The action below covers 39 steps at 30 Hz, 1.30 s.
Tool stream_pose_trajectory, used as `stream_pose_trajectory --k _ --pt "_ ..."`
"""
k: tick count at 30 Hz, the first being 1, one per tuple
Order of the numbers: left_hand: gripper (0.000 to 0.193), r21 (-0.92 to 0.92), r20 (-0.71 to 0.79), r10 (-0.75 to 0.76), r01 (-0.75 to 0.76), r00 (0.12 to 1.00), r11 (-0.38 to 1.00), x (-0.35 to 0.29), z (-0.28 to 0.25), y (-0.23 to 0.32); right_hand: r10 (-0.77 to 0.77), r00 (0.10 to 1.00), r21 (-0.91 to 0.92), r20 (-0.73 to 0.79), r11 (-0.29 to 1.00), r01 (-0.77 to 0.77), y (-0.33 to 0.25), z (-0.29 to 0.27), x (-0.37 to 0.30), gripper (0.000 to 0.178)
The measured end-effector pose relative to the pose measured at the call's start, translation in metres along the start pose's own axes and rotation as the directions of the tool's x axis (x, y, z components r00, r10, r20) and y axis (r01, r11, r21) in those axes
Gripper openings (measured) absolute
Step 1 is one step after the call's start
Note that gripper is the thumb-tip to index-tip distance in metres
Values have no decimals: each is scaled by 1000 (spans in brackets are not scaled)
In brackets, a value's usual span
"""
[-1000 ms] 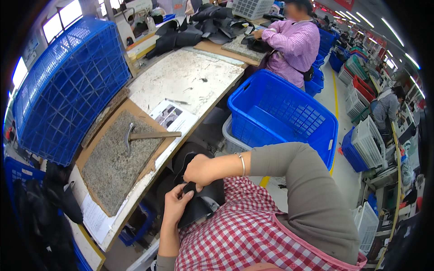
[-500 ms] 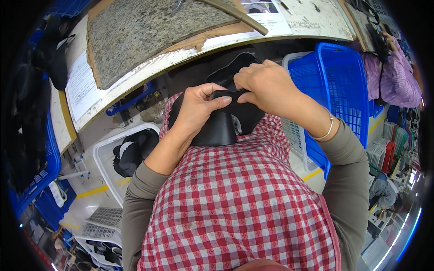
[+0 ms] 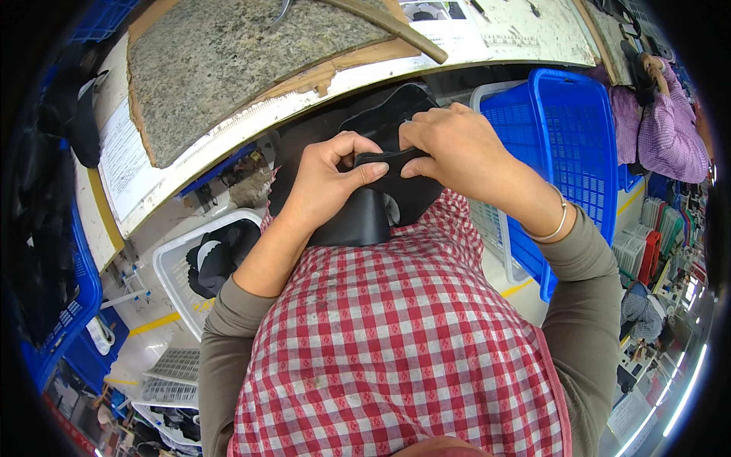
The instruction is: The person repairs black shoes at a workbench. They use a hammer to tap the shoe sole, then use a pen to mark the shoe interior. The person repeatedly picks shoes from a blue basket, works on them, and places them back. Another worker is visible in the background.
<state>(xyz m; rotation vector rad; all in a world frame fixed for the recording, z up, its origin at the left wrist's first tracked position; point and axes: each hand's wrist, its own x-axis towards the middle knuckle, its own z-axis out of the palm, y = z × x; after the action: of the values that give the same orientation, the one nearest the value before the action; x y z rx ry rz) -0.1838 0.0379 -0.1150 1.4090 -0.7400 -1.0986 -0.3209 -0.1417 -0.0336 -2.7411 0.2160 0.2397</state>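
Observation:
A black leather-like piece (image 3: 354,217), perhaps a shoe upper, lies over my lap on the red checked apron (image 3: 381,320). My left hand (image 3: 333,175) pinches its folded edge between thumb and fingers. Close beside it, my right hand (image 3: 457,148) grips the same edge, thumb below and fingers curled on top. Between the two hands a short stretch of the doubled edge shows. More black material spreads out beyond the hands toward the bench. The fingertips of both hands are partly hidden in the folds.
Ahead stands a white workbench (image 3: 297,114) with a grey stone slab (image 3: 221,68) and a wooden-handled tool (image 3: 388,27). Blue baskets (image 3: 575,175) are at my right. A white bin (image 3: 175,263) with black pieces sits at my left. A co-worker's checked sleeve (image 3: 674,148) shows far right.
Both hands keep their hold on the black piece, with only slight finger shifts. The view has moved a little, so bench and slab appear slightly further left. The co-worker's arm has shifted.

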Motion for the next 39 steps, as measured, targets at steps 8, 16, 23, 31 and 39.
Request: stream_pose_trajectory --k 8,16,23,31,39 --pt "26 1 262 -155 161 952 987 22 -34 13 -42 999 2 -13 999 42 3 2 6 30" --pt "17 147 455 -137 78 880 986 35 -44 16 -92 995 3 -44 996 93 0 10 4 26" --pt "13 375 359 -98 -47 928 926 25 -25 19 -303 934 -120 -190 951 284 3 20 -2 25" --pt "16 209 262 77 -134 962 969 13 -20 4 -208 952 -33 -225 978 206 6 20 -6 25" --pt "21 85 222 -125 109 967 990 4 -20 14 -112 979 -51 -173 993 105 5 15 -6 26"
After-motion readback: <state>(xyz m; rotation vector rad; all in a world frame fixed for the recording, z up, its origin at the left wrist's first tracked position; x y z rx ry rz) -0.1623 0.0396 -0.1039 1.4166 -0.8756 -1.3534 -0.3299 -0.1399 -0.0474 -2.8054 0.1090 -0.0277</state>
